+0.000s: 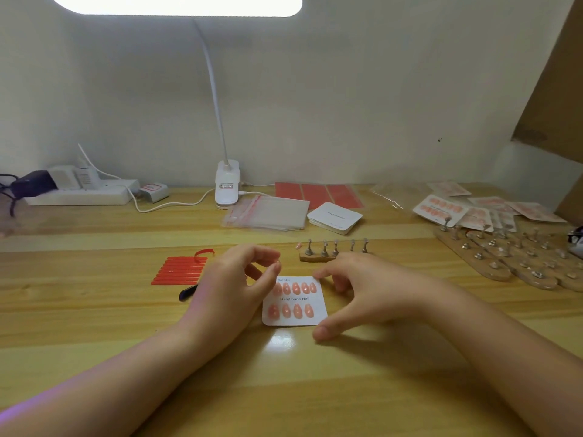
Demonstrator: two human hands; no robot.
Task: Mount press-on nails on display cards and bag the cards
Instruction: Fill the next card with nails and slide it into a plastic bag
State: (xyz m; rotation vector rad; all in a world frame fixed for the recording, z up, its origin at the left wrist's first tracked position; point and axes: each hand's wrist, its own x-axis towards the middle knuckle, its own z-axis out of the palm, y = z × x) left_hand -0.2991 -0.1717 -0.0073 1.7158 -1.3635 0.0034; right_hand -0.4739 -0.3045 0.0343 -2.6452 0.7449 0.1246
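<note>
Card [295, 300] flat on counter [94, 310] between both hands, 9 nails on it, 1 slot free. Left hand [239, 279] pinching a nail at card's top-left corner; right hand [362, 288] relaxed, nearer, grasping nothing.

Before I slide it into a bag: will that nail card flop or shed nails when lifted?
The display card lies flat with crisp rounded corners, so probably fairly stiff and light. Nine pink nails sit raised on it; rubbing might loosen them. The table looks glossy, so it may slide.

Bright overhead lamp [176, 4], tabletop [284, 373] glare, soft wide-angle edges.
</note>
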